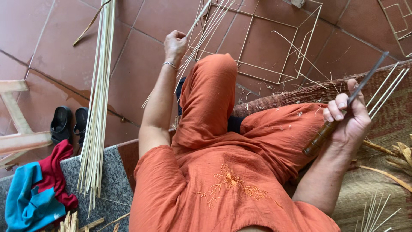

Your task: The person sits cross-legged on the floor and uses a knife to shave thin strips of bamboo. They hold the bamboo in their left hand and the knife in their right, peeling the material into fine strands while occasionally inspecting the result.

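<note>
Item: thin bamboo strips, pale straw-yellow, long, narrow and flat, several gathered side by side and fanning slightly toward the upper right; they lie slanted over the red tiled floor, just beyond the raised knee of the seated person in orange clothing, and cross in front of a square frame made of the same pale sticks. Left hand: arm stretched forward, fingers curled closed round one end of the strips, a thin bracelet at the wrist. Right hand: closed in a fist round the dark, ridged handle of a knife, whose slim grey blade points up and to the right; three further pale strips lie just beside the blade on the woven mat. Other stock: a long bundle of bamboo slats, same pale colour, lying lengthwise at left, its lower end resting on a grey stone step. Nearby: a pair of black sandals on the tiles, and red and blue cloth heaped at lower left.
</note>
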